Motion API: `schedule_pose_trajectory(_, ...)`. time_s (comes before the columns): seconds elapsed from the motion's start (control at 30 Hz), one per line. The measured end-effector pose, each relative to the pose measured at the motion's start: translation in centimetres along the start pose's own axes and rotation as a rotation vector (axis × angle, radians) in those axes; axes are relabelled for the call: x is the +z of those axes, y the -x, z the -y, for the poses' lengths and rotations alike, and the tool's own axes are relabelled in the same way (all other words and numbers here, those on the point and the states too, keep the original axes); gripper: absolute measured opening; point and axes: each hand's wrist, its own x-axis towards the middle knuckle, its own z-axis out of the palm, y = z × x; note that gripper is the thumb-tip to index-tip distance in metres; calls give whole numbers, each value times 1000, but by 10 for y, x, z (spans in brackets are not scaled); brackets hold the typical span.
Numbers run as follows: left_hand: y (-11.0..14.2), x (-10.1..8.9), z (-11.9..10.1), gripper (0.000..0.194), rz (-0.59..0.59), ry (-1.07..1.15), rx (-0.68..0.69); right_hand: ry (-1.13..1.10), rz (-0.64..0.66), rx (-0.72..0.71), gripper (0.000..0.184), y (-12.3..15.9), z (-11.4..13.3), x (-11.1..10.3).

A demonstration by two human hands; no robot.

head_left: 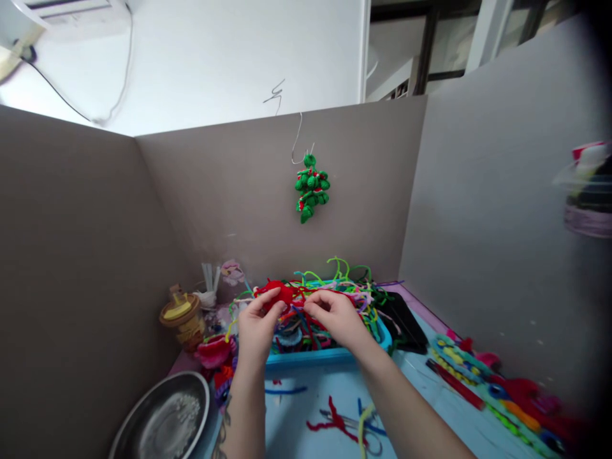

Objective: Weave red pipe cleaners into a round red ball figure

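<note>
My left hand (258, 322) is closed with thumb and fingers around a fuzzy red pipe-cleaner piece (281, 292), rounded in shape. Beside it, my right hand (335, 315) pinches at a red pipe cleaner (298, 297) that runs from that piece; the fingertips partly hide the grip. Both hands are above a blue tray (310, 358) heaped with tangled pipe cleaners (370, 298) in many colours. On the table below lie a bent red pipe cleaner (335, 417), a pale yellow one (363, 424) and metal scissors (351, 421), partly covered.
A metal bowl (165, 414) holding small whitish bits stands at left, near a brown tub (185, 315). Colourful pipe-cleaner pieces (507, 395) and a red pen-like tool (456, 384) lie right. A black tray (404, 322) sits behind. A green ornament (312, 188) hangs before the grey partition (220, 185).
</note>
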Motion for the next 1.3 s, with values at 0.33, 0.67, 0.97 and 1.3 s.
schedule_pose_trajectory(0.33, -8, -10, 2, 37, -162, 230, -23, 38, 86, 42, 12, -3, -6, -10)
schedule_pose_trajectory(0.67, -24, -41, -9, 34, -596, 416, 191, 134, 121, 49, 16, -8, -26, -36)
schedule_pose_trajectory(0.97, -22, -41, -15, 33, -646, 391, 272, 23, 172, 119, 8, -4, -26, -33)
schedule_pose_trajectory(1.3, -2, 8, -10, 38, -273, 492, -73, 73, -77, -70, 7, -2, -8, -11)
